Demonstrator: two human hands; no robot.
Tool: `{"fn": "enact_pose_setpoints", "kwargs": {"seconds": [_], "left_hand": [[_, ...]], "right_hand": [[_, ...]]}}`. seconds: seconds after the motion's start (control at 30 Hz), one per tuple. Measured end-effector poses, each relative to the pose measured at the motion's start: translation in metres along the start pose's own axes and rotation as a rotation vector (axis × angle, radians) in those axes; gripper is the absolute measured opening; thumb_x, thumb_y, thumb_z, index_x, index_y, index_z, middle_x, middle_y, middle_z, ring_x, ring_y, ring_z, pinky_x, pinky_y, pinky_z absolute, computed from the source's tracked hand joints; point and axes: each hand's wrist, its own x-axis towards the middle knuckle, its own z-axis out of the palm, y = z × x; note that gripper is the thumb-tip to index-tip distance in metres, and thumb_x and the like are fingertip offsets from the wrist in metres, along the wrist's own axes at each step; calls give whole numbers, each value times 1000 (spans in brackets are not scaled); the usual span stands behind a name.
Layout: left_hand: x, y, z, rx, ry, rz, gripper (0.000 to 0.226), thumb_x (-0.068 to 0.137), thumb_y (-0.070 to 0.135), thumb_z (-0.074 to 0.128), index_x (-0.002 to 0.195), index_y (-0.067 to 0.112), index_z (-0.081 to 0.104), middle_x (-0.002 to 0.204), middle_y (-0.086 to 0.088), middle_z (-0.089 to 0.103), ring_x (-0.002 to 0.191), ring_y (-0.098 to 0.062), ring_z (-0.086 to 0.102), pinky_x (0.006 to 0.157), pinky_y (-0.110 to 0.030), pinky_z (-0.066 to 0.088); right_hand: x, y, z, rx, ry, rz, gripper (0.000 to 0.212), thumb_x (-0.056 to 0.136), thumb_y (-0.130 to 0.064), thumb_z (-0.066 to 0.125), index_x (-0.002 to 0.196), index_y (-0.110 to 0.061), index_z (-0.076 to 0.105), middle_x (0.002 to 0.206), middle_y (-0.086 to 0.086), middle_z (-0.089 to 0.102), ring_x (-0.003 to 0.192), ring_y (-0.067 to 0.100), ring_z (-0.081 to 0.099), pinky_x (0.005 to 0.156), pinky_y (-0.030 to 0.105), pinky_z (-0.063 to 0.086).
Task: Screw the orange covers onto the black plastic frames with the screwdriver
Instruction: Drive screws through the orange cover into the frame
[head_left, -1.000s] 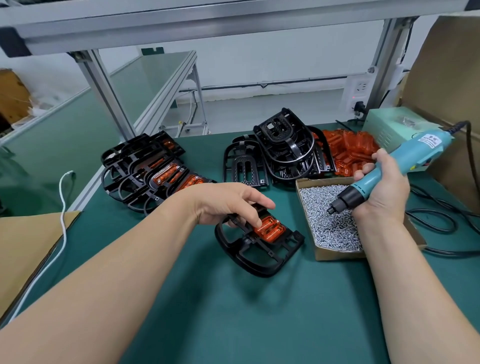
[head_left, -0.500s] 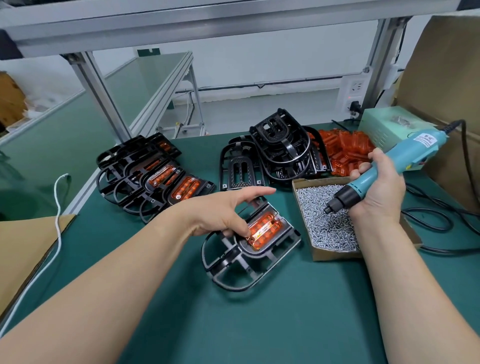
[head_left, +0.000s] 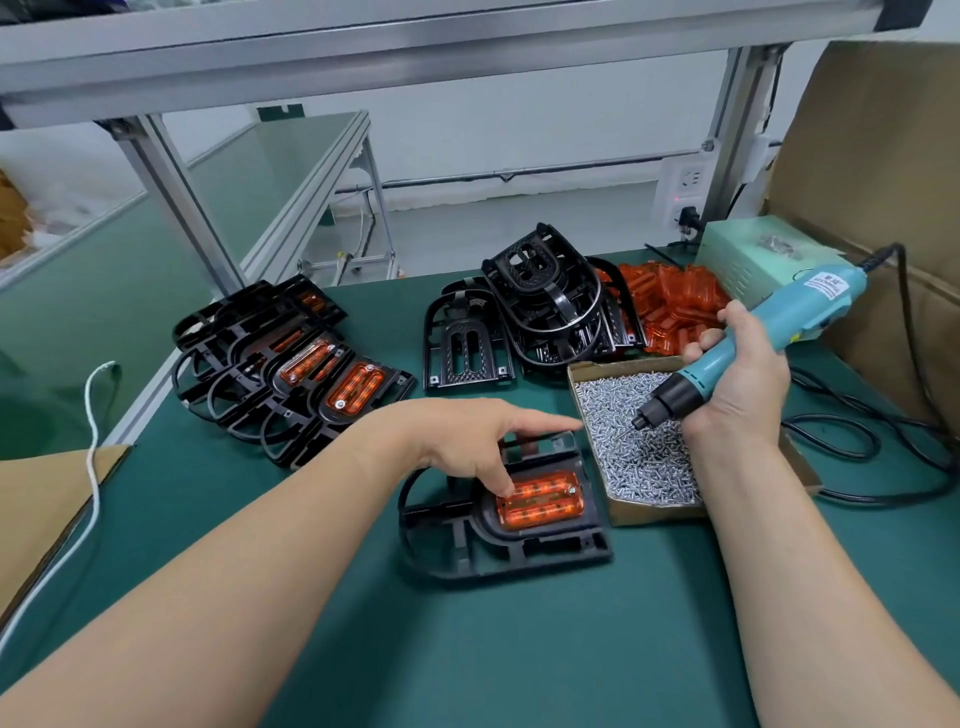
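While the green bench mat (head_left: 467, 649) carries the stock (a fanned row of finished black frames (head_left: 291, 374) far left, a pile of bare black frames (head_left: 540, 312) at the back, a heap of loose translucent orange covers (head_left: 670, 306) beside it), the working black open-ribbed plastic frame (head_left: 457, 545) lies flat nearest the person, just left of the shallow cardboard box of small silver screws (head_left: 654, 512); right hand (head_left: 743, 384) clenched round the teal corded electric screwdriver (head_left: 769, 332), tilted down, bit tip (head_left: 635, 423) in among the screws; left hand (head_left: 467, 441) loose and flat, fingers straight, one fingertip pressing the near end of the seated oblong orange cover (head_left: 540, 506); what looks like one screw head (head_left: 571, 488) already at the cover's far corner. Step judged: picking up a screw on the bit for a remaining hole. Next calls for carrying the bit across, upright over the hole, cover kept pinned so it cannot shift
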Motion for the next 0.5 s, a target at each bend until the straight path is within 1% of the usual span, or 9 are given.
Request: {"fn": "enact_pose_setpoints", "kwargs": {"seconds": [0.07,0.1,0.13,0.2,0.27,0.3,0.37,0.43,0.5], "left_hand": [[4,3,0,30,-38,-24,90,85,1,71,146,55,33,114,18,51,100,-4,54,95,-27,39],[5,3,0,31,-42,-38,88,85,2,71,146,55,34,106,20,48,93,-1,53,90,-24,39],[6,3,0,40,-42,-45,86,86,3,71,145,54,35,103,20,45,89,0,51,88,-22,38],[5,6,-2,78,-38,-52,81,88,6,70,146,50,36,108,14,44,93,-2,49,92,-24,36],[4,12,-6,36,32,-44,72,89,6,66,146,42,42,120,8,47,109,-8,50,95,-24,37],[6,17,-7,-15,123,-16,64,89,5,64,143,36,49,122,8,49,113,-8,51,94,-23,37],[16,30,-5,-68,364,81,42,90,8,63,129,26,63,115,10,54,108,-6,55,92,-24,42],[34,43,1,33,511,125,27,90,19,68,116,22,71,112,7,58,108,-11,55,98,-33,43],[54,54,11,243,499,115,26,88,32,70,114,26,71,111,5,60,112,-18,49,97,-38,40]], "right_hand": [[0,-1,0,11,14,7,21,94,-9,68,107,-10,52,57,-4,54,53,8,53,51,21,46],[1,-1,0,15,21,11,21,94,-9,68,107,-10,51,57,-3,54,52,8,52,50,21,46],[2,-2,0,16,29,13,22,94,-9,68,108,-9,51,57,-3,53,52,8,52,50,21,45],[3,-2,0,0,44,10,22,94,-9,67,109,-7,50,57,-1,52,50,9,50,49,22,45],[4,-3,0,-17,53,7,22,95,-10,66,108,-6,49,57,-1,50,47,10,48,48,22,44],[5,-3,0,-15,53,10,22,95,-10,66,108,-6,49,57,0,50,47,10,48,48,22,44],[5,-4,-1,-4,49,29,23,95,-11,66,110,-6,49,60,0,50,50,11,48,50,22,44],[6,-5,-3,0,42,49,25,95,-13,66,111,-6,49,65,1,50,54,12,48,51,21,44],[6,-5,-3,-5,31,61,24,96,-14,65,111,-7,48,67,1,48,56,12,46,52,21,44]]}}
